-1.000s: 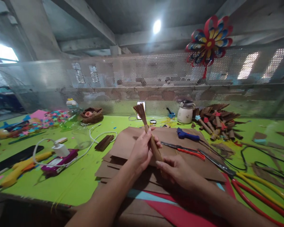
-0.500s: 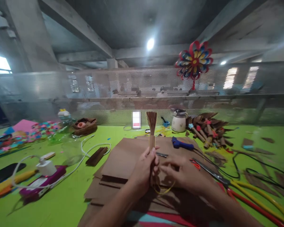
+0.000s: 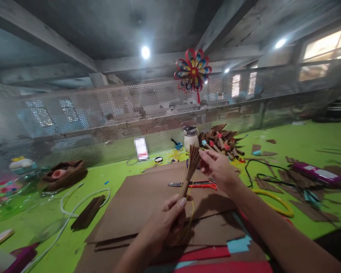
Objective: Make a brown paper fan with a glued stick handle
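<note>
A folded brown paper bundle [image 3: 192, 163], pleated and fanned out at its upper end, leans to the right above the table. My left hand [image 3: 169, 220] is closed around its narrow lower part. At the fan's upper right edge, the fingertips of my right hand [image 3: 219, 168] pinch the pleats. A thin yellow string [image 3: 192, 212] hangs in a loop beside the bundle. Beneath both hands lies a stack of brown paper sheets [image 3: 136, 206]. Scissors with orange handles [image 3: 207, 185] rest on the sheets, behind the bundle.
At the back stand a white flask [image 3: 191, 141], a phone [image 3: 141, 148] and a pile of finished-looking brown paper bundles [image 3: 223, 142]. A white cable [image 3: 64, 223] and folded brown strips [image 3: 88, 213] lie left. Right are a black cord [image 3: 248, 170], a yellow handle [image 3: 275, 204] and a purple power strip [image 3: 318, 172].
My right hand has risen from beside the bundle's lower end to its fanned top. The bundle now tilts right instead of standing upright. The view has turned right.
</note>
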The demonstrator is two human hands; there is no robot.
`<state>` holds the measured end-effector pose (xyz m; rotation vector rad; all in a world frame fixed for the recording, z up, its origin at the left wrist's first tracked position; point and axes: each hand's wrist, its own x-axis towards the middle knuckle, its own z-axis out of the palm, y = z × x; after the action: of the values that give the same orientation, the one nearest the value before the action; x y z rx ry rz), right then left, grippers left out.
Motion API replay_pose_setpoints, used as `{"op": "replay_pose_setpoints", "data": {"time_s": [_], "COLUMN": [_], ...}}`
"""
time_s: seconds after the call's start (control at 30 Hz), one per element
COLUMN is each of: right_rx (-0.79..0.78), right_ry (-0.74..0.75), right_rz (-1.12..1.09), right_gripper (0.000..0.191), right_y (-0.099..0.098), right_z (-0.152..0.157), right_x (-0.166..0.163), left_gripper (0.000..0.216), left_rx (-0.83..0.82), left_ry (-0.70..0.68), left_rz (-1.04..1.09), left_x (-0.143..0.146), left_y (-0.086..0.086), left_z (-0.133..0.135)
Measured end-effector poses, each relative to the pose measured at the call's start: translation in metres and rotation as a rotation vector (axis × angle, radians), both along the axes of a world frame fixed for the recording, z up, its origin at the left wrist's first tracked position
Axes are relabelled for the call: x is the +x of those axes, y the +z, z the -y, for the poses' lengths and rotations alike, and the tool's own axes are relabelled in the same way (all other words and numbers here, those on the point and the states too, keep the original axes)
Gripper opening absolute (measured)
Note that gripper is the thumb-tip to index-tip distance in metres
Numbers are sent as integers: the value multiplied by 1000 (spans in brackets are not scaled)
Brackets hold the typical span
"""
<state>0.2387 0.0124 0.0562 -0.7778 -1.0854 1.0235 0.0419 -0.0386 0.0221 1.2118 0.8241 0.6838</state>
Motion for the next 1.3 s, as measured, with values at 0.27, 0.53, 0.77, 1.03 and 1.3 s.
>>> {"op": "replay_pose_setpoints", "data": {"time_s": [0.27,0.53,0.77,1.03,1.3], "right_rx": [-33,-90,-196,-190,-214], "right_ry": [9,208,341,391,4], "right_rz": [-107,37,81,57,90], "right_gripper": [37,31,34,29,45], "right_y": [-3,-36,-50,-48,-59], "right_z": [7,24,43,49,24], "right_x": [-11,-47,-73,-77,-64], "left_gripper": [33,37,42,40,48], "left_rx": [58,118,192,145,146], "left_ry": [205,428,467,511,521], "left_rz": [189,303,313,258,305], "left_x": [3,0,4,5,-2], "left_y": [3,2,-11,-12,-7], "left_z": [-4,-4,-11,-9,-8]}}
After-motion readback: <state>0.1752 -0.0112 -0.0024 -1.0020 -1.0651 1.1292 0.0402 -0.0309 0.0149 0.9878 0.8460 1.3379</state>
